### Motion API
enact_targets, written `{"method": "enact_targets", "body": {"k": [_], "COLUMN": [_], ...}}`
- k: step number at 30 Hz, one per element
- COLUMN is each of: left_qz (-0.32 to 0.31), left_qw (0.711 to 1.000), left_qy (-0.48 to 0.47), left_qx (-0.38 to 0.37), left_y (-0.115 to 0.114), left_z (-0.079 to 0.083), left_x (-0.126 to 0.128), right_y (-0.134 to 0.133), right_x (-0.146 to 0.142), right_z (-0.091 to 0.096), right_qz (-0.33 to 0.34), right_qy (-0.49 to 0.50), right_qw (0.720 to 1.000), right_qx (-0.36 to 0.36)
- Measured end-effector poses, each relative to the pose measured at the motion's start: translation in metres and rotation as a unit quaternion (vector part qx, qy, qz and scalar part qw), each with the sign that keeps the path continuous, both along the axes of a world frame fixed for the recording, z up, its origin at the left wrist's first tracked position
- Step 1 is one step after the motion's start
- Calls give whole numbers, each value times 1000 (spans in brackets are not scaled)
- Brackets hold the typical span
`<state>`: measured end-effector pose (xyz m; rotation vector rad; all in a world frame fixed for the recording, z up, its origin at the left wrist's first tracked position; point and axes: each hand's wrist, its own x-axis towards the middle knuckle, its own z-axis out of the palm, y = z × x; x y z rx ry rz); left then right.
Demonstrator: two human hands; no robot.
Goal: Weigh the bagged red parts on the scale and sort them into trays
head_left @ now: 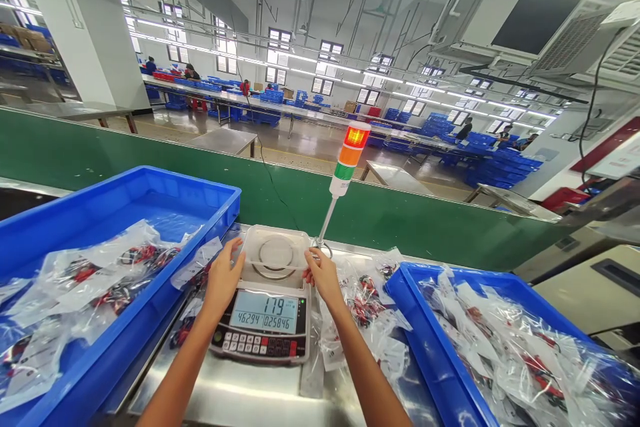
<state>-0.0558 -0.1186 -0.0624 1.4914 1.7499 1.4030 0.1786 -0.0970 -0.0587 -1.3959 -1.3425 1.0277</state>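
Note:
A digital counting scale (260, 323) stands in front of me, its lit display reading 179, 46.294 and 0.25846. Over its round weighing plate sits a clear plastic tray (275, 253), through which rings show. My left hand (224, 273) is at the tray's left edge, thumb and fingers around it. At the right edge, my right hand (323, 275) has its fingers curled on the tray's rim. Clear bags with red and black wires (365, 300) lie right of the scale, close to my right forearm. Another such bag (197, 265) lies beside my left hand.
A large blue bin (200, 197) on the left holds several wire bags. A second blue bin (420, 327) on the right is filled with similar bags. Behind the scale rises a signal light tower (350, 157), its red segment lit, before a green barrier (410, 220).

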Motion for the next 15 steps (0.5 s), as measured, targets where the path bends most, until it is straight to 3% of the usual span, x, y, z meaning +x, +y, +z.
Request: {"method": "enact_targets", "body": {"k": [4, 7, 11, 15], "left_qz": [15, 21, 54, 82], "left_qw": [1000, 1000, 998, 995], "left_qy": [-4, -5, 7, 50], "left_qx": [-6, -10, 19, 33], "left_y": [-10, -29, -68, -114], "left_z": [12, 23, 29, 13], "left_x": [-3, -3, 6, 12], "right_y": [-19, -54, -127, -214], "right_x": [16, 39, 93, 178], "right_z": [17, 33, 42, 27], "right_qz": [-23, -58, -162, -236], "right_qy": [-15, -33, -132, -228], "right_qw": [1000, 997, 978, 943], "right_qx": [13, 23, 21, -58]}}
